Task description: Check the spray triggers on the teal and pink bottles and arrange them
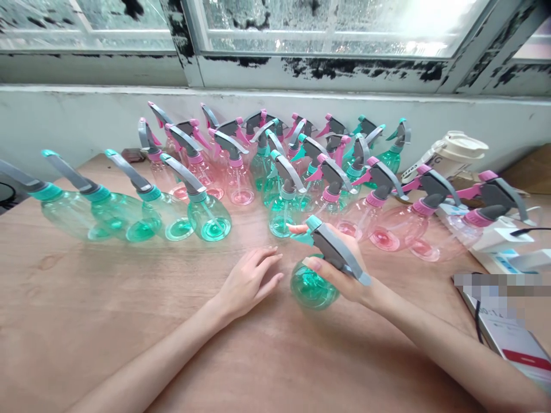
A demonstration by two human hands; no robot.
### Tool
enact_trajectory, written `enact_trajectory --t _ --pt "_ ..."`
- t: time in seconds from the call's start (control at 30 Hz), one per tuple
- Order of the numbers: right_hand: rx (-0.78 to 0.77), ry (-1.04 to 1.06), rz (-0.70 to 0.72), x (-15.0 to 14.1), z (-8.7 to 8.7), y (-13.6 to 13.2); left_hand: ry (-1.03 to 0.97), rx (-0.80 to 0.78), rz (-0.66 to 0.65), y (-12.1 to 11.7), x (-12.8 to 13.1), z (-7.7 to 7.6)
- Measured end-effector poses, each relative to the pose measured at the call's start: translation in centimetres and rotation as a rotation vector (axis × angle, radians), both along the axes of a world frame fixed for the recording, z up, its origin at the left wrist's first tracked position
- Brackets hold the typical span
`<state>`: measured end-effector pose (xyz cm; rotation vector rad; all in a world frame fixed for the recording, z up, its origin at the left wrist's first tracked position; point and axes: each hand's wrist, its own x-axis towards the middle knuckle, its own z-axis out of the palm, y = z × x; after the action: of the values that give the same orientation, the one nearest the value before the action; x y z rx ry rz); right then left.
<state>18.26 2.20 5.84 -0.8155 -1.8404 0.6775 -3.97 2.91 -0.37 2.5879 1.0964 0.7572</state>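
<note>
My right hand [344,269] is wrapped round the grey and teal trigger head of a green spray bottle [310,287], which stands on the wooden table [86,321] just in front of me. My left hand [249,281] lies flat on the table to the left of that bottle, fingers stretched out and holding nothing. It is close to the bottle but apart from it.
Several green spray bottles [206,215] stand in a row at the left. Pink bottles [387,226] and more green ones crowd the back under a window sill [275,94]. A white cup [456,152], a white box [503,241] and a phone [508,332] lie at the right.
</note>
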Motion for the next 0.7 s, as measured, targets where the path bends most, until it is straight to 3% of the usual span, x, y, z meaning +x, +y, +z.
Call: enact_trajectory --t 0.33,0.5,0.7 --pt "-0.040 0.059 0.034 0.3 -1.1 0.1 -0.107 -0.100 -0.094 -1.8 1.5 0.6" --pt "-0.003 0.032 -0.001 0.1 -0.8 -0.1 -0.112 -0.124 -0.097 -2.1 2.0 0.4" --pt "-0.074 0.027 -0.025 -0.1 -0.2 -0.4 -0.126 -0.127 -0.107 -2.4 2.1 0.3"
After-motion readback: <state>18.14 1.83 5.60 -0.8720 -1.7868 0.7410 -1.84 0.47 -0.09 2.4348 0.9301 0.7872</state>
